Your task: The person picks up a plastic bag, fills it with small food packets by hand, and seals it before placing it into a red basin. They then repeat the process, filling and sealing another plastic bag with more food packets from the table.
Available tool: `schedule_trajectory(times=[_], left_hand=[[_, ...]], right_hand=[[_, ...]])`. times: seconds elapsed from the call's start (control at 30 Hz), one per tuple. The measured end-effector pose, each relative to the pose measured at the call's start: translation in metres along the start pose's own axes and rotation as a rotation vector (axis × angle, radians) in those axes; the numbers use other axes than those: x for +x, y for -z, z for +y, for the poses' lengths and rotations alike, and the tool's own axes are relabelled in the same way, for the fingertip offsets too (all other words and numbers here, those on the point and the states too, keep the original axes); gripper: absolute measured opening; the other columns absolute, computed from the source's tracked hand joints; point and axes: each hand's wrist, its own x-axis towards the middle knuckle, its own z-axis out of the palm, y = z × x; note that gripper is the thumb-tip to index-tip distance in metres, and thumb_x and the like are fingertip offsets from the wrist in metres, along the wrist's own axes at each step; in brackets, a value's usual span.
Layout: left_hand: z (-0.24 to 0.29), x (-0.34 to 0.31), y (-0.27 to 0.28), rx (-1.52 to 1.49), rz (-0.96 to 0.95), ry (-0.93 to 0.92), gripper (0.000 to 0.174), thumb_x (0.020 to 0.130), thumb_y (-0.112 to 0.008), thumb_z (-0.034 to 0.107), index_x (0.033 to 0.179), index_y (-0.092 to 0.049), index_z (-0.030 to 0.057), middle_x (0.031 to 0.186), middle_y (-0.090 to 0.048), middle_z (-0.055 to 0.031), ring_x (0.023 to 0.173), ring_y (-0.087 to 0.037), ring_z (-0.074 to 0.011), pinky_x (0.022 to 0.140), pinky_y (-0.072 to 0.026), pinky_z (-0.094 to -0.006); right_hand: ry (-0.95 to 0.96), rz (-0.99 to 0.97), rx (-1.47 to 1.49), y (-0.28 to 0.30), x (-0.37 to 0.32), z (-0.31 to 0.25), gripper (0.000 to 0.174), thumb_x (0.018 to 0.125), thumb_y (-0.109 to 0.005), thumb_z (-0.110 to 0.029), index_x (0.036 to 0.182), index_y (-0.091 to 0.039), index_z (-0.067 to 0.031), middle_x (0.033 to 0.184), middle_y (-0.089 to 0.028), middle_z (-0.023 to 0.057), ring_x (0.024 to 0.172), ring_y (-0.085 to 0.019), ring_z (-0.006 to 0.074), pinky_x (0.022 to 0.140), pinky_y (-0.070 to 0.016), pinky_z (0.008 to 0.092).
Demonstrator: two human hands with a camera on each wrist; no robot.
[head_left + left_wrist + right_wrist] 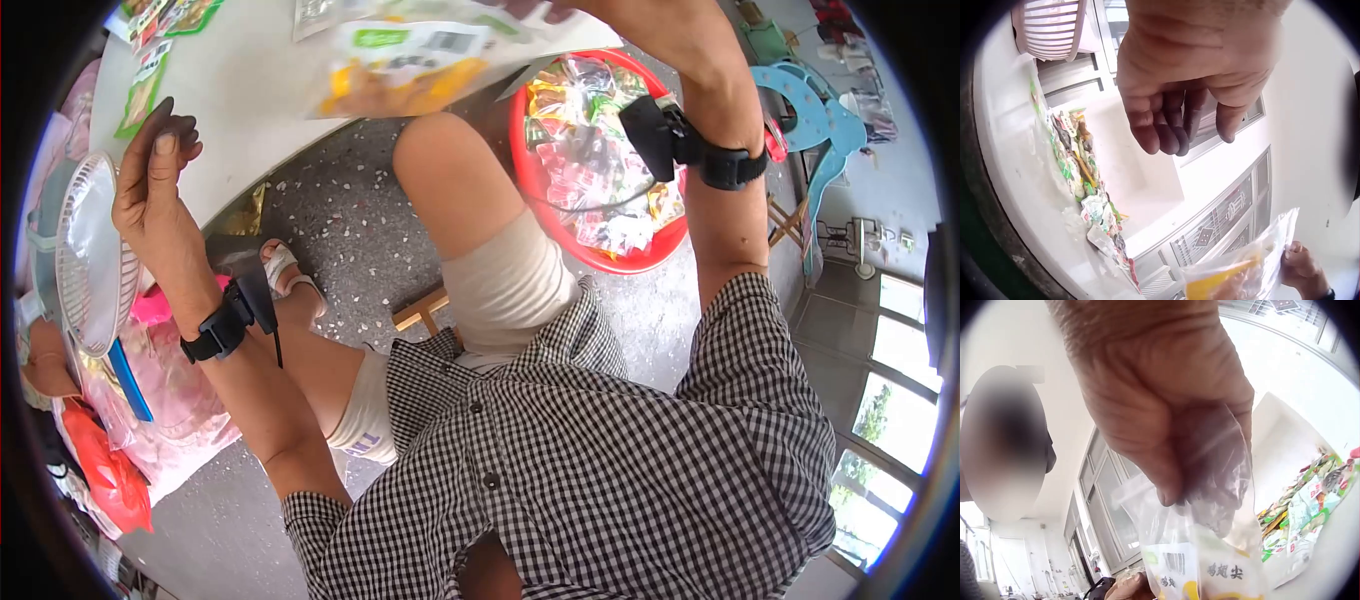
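Observation:
My right hand (1166, 425) pinches the top of a clear plastic bag (1210, 550) with a white label and yellow snacks inside. From the head view the bag (400, 60) hangs over the white table (250, 110), and only a sliver of the right hand (540, 8) shows at the top edge. My left hand (160, 150) is raised beside the table's near edge and holds nothing. In the left wrist view its fingers (1169, 131) hang loosely curled above the table, with the bag (1241, 269) far off at the lower right.
Small snack packets (1085, 175) lie in a row on the table. A red basin (640, 260) full of wrapped sweets stands on the floor by my right knee. A white slatted basket (90, 250) and pink plastic bags (170, 390) sit at my left.

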Motion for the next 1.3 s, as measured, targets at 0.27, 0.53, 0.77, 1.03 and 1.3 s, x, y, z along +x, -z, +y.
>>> schedule_trajectory(times=[0.27, 0.53, 0.77, 1.03, 1.3], left_hand=[[-0.015, -0.006, 0.004, 0.073, -0.140, 0.083, 0.032, 0.090, -0.056, 0.020, 0.108, -0.061, -0.0062, 0.089, -0.063, -0.0118, 0.085, -0.061, -0.0180, 0.079, -0.0502, -0.0312], [-0.029, -0.007, 0.003, 0.087, -0.134, 0.103, 0.024, 0.089, -0.058, 0.017, 0.102, -0.065, -0.0017, 0.081, -0.064, -0.0079, 0.076, -0.060, -0.0133, 0.071, -0.0498, -0.0268], [-0.035, -0.011, -0.009, 0.107, -0.199, 0.142, 0.024, 0.090, -0.059, 0.018, 0.101, -0.066, -0.0021, 0.080, -0.064, -0.0072, 0.074, -0.059, -0.0123, 0.070, -0.0487, -0.0257], [-0.036, -0.016, -0.017, 0.119, -0.244, 0.170, 0.023, 0.089, -0.059, 0.016, 0.100, -0.066, -0.0030, 0.078, -0.063, -0.0060, 0.071, -0.057, -0.0111, 0.068, -0.0468, -0.0250], [-0.037, -0.013, -0.009, 0.094, -0.263, 0.137, 0.018, 0.088, -0.058, 0.012, 0.096, -0.065, -0.0027, 0.074, -0.063, -0.0018, 0.069, -0.056, -0.0074, 0.065, -0.0453, -0.0226]], right_hand=[[-0.368, 0.140, -0.457, 0.048, -0.118, 0.115, 0.018, 0.082, -0.063, -0.018, 0.092, -0.068, -0.0030, 0.073, -0.066, 0.0108, 0.064, -0.062, 0.0172, 0.062, -0.0488, 0.0285], [-0.604, 0.513, -0.816, 0.061, -0.219, 0.236, 0.019, 0.081, -0.060, -0.024, 0.092, -0.069, -0.0114, 0.078, -0.064, 0.0174, 0.072, -0.063, 0.0345, 0.066, -0.0503, 0.0407], [-0.740, 0.510, -1.106, 0.010, -0.317, 0.282, 0.015, 0.083, -0.054, -0.018, 0.079, -0.065, -0.0087, 0.071, -0.063, 0.0160, 0.067, -0.062, 0.0356, 0.058, -0.0496, 0.0450], [-0.851, 0.121, -0.613, -0.127, -0.382, 0.311, 0.019, 0.082, -0.050, -0.016, 0.077, -0.064, -0.0047, 0.076, -0.062, 0.0212, 0.075, -0.060, 0.0389, 0.069, -0.0475, 0.0457], [-0.700, 0.292, -0.293, -0.074, -0.265, 0.275, 0.025, 0.086, -0.051, -0.015, 0.092, -0.064, 0.0054, 0.072, -0.066, 0.0158, 0.065, -0.065, 0.0210, 0.060, -0.0498, 0.0316]])
